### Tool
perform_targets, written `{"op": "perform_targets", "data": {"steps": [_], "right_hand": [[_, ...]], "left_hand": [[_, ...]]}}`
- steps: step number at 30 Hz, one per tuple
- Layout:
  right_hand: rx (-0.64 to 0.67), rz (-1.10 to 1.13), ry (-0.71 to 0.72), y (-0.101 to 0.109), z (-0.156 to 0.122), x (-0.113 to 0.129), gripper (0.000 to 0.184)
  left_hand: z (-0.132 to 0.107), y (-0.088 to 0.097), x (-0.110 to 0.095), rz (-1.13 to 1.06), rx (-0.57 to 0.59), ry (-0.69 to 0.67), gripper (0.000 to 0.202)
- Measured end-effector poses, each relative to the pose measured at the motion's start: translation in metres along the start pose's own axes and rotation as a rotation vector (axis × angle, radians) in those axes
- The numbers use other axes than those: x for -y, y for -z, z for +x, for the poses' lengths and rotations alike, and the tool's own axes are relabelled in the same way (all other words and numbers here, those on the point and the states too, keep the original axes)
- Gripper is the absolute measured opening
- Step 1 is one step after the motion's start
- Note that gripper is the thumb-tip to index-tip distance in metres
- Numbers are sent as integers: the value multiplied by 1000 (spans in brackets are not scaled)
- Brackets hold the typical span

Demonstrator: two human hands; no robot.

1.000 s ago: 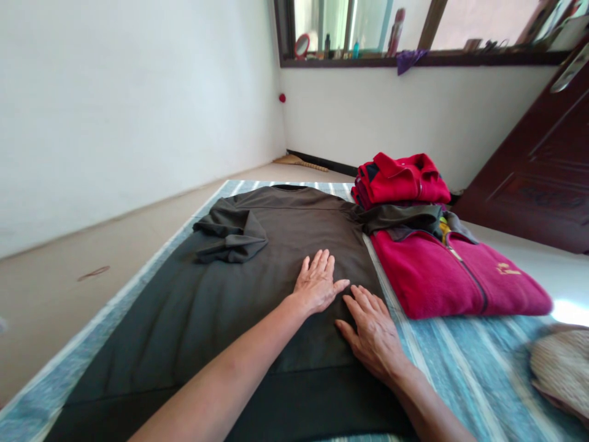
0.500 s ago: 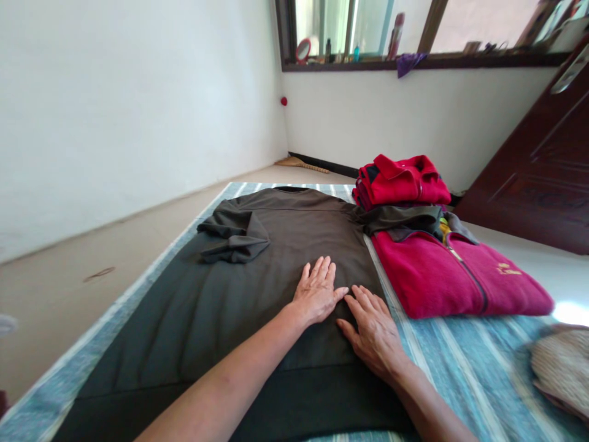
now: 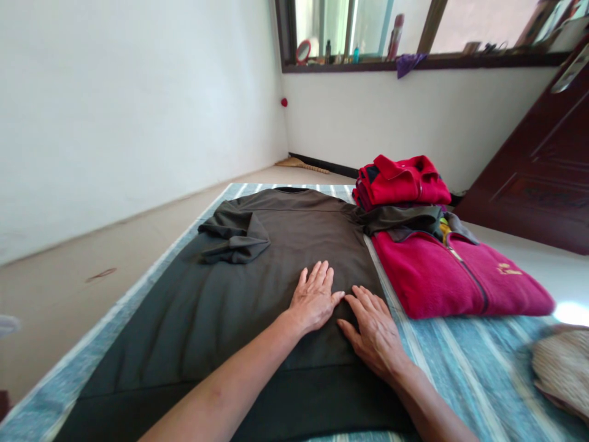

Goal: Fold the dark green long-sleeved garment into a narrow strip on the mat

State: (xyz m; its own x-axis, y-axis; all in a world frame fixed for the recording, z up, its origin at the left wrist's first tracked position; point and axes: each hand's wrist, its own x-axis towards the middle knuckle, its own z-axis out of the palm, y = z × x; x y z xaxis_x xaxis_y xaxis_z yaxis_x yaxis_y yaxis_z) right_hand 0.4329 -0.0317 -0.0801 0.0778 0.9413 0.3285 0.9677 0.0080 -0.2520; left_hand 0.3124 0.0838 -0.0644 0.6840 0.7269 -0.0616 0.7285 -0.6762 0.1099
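A dark olive-brown shirt (image 3: 221, 294) lies spread flat on a blue striped mat (image 3: 464, 368). Its left sleeve (image 3: 232, 236) is folded inward across the chest; the right sleeve runs under the red clothes. My left hand (image 3: 315, 298) lies flat on the shirt's right half, fingers stretched out and together. Just to its right, my right hand (image 3: 375, 331) presses palm-down near the shirt's right edge, fingers slightly apart. Neither hand holds anything.
A folded magenta fleece jacket (image 3: 455, 276) lies right of the shirt, with a folded red garment (image 3: 400, 181) behind it. A woven straw item (image 3: 564, 368) sits at the far right. A dark wooden door (image 3: 538, 166), white walls and a cluttered window sill (image 3: 414, 58) surround the mat.
My left hand has slid a little back toward me over the shirt. My right hand has barely moved.
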Motion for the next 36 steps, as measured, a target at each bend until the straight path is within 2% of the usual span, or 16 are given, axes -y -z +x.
{"op": "perform_targets", "data": {"steps": [10,18,25,36], "right_hand": [[-44,23,10,-5,-2,-3,42],[-5,-5,6,-3,-1,-2,44],[-13,-7,7,-3,-1,-2,42],[-29,2,10,-7,-2,-3,41]], "left_hand": [[-4,-1,-1,17,-12,2,62],[-13,-5,-2,21,-28,-12,65],[-15,-2,-4,16,-15,-15,65],[-17,-11,-3,33,-53,-47,69]]}}
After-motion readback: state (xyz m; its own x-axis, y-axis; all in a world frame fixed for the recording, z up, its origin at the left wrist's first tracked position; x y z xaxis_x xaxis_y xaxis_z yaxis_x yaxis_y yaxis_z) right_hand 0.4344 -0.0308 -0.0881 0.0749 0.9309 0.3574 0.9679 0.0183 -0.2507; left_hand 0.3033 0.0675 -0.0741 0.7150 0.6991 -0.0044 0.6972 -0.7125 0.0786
